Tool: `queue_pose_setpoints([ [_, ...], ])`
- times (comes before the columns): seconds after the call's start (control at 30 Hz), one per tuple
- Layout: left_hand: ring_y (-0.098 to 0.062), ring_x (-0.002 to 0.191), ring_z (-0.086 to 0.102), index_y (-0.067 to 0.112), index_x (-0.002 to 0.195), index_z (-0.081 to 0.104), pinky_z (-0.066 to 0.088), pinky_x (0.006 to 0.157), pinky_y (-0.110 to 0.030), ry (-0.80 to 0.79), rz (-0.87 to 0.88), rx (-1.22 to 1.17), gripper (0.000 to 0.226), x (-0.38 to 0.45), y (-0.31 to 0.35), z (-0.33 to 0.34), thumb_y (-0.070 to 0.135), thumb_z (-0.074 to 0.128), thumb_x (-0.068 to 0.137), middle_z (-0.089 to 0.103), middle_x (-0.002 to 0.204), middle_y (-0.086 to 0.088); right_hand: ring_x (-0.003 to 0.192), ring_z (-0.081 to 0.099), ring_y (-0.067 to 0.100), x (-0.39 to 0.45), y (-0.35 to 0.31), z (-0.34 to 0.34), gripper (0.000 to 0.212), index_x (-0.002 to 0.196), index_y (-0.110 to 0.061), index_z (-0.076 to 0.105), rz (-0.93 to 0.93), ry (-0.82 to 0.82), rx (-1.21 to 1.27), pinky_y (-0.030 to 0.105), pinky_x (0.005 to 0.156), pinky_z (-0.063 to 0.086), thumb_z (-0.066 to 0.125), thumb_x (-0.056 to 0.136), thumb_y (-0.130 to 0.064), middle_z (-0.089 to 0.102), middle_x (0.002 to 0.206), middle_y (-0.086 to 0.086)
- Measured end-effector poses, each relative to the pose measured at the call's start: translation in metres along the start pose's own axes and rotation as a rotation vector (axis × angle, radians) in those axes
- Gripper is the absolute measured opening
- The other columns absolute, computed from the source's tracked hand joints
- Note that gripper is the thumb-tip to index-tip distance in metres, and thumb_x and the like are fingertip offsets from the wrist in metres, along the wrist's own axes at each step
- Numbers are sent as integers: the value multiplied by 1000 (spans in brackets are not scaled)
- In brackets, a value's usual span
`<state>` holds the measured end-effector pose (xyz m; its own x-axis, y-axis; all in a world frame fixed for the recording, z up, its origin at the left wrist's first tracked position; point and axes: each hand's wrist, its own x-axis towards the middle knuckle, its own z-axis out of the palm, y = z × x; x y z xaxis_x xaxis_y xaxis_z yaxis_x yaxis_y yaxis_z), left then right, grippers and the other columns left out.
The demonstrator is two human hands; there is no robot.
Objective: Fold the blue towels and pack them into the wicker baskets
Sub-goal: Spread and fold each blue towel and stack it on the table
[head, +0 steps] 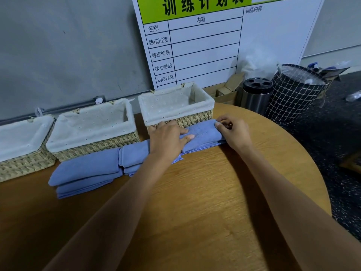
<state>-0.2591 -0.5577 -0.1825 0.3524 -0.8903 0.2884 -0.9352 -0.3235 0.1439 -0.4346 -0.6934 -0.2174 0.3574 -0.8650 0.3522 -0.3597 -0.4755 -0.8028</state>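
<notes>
Both hands are on the folded blue towel, long axis left-right along the table edge of the right wicker basket. Left hand presses flat; right hand pinches the towel's right end, nearest that basket.

wicker baskets: 3 | blue towels: 3 | hands: 2

Three baskets line the table's far edge, open-topped; folded towels lie just before them; a can and bin stand right of them; bare tabletop nearer
</notes>
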Motion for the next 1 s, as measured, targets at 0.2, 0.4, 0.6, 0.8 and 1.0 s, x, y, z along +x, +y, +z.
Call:
queue_pose_setpoints([
  [0.2,-21,110,54,37,123,69,37,97,-47,-8,-4,12,41,0,2,1,61,52,94,63,112,10,83,62,10,-1,0,1,13,101,-18,72,9,17,-7,26,67,50,67,94,-28,69,86,-3],
  [0.4,-26,119,50,31,124,69,31,102,-50,-93,-2,-75,30,-4,11,-18,41,50,103,61,119,4,96,57,16,-10,-15,-2,20,114,-16,66,33,-13,-92,29,79,45,53,101,-25,63,107,3],
  [0.6,-16,100,61,31,108,72,47,90,-43,77,73,-270,18,-61,-51,-80,32,56,101,70,105,9,108,51,19,-59,-54,8,12,105,-22,65,-215,135,-202,40,92,42,57,98,-28,54,112,0],
  [0.8,-16,102,65,27,105,73,48,83,-30,-23,-176,-190,17,-174,-167,-153,28,59,96,73,107,5,90,54,19,-132,-187,116,8,88,-26,60,-460,-149,47,34,78,40,53,90,-25,57,95,-2],
  [1.0,-15,92,67,25,92,75,45,73,-26,6,-341,-109,15,-305,-298,-223,23,60,90,75,94,5,81,55,16,-227,-321,230,8,82,-32,56,-580,-534,96,34,73,45,54,88,-27,58,89,-2],
])
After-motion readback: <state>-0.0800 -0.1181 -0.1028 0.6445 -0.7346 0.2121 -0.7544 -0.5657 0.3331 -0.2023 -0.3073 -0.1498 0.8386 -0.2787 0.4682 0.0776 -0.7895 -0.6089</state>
